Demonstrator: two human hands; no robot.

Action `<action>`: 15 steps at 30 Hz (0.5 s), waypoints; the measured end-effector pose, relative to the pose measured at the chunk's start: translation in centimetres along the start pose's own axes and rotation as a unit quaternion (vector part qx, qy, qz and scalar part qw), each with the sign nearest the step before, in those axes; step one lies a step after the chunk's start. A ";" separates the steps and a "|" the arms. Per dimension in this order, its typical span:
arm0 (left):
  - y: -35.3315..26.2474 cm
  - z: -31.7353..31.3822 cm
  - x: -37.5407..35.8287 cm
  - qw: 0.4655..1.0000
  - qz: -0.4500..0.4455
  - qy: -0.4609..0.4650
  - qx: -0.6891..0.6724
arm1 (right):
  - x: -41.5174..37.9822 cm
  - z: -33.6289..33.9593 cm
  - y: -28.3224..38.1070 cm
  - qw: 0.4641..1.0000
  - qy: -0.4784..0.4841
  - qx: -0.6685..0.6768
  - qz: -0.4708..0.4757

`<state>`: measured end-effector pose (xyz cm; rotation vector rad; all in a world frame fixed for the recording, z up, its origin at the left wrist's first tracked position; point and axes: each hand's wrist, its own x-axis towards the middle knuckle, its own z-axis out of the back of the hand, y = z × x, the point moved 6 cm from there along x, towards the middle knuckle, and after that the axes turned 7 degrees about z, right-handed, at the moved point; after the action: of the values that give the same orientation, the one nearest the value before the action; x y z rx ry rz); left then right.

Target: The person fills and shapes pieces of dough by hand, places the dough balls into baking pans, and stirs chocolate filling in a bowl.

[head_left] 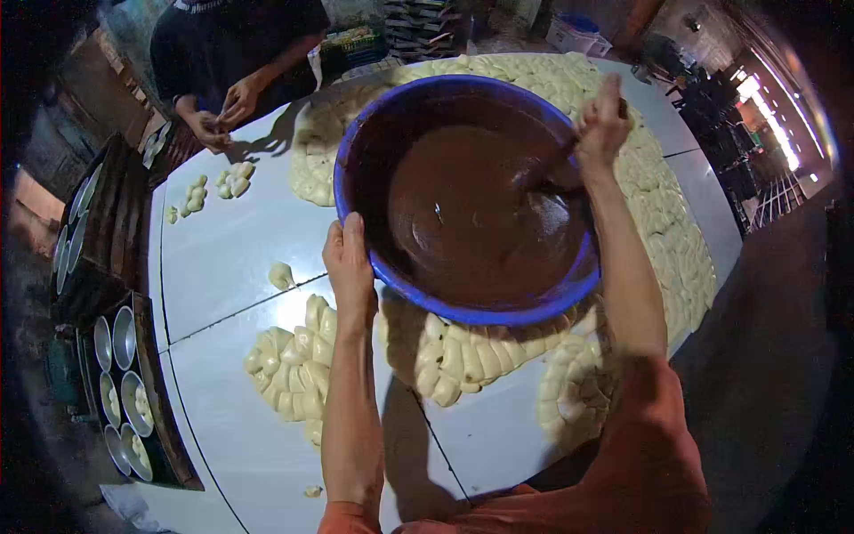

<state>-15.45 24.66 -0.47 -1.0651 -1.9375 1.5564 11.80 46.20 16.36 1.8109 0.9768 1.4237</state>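
Note:
A big blue basin (498, 313) full of brown chocolate-like paste (471, 209) is held above the white table. My left hand (349, 262) grips the basin's near-left rim. My right hand (602, 123) is closed around the top of a stirring tool whose lower end is sunk in the paste at the basin's right side. Pale dough pieces (289, 365) lie on the table below and around the basin.
A large mass of dough pieces (667, 214) covers the table's far and right side. Another person's hands (222, 111) work dough at the far left edge. Dark trays with round metal tins (124, 392) stand at the left. The floor is dim to the right.

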 end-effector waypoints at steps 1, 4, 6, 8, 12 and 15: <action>-0.2 0.0 -0.1 1.000 -0.013 -0.011 0.013 | 0.9 -2.5 -1.4 0.999 -0.008 -0.052 0.015; -1.3 -0.4 -0.5 0.999 -0.012 -0.029 0.020 | -3.6 -8.7 -2.3 0.988 0.134 -0.071 0.015; -1.9 -0.9 -0.9 0.999 -0.016 -0.028 0.016 | -10.7 -10.6 0.3 0.961 0.270 0.057 -0.006; -1.8 -1.0 -1.2 1.000 0.001 -0.024 -0.008 | -12.3 -5.6 2.0 0.960 0.259 0.106 0.006; -2.8 -1.1 -1.6 0.998 -0.027 -0.034 0.038 | -3.4 3.4 1.7 0.991 0.091 0.084 -0.041; -2.3 -1.3 -1.3 0.999 -0.028 -0.046 -0.003 | 1.4 -0.1 -3.7 0.997 -0.033 -0.029 0.062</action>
<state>-14.39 24.24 2.23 -0.9485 -2.0167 1.5940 11.28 49.29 14.02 1.8902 0.7937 1.4420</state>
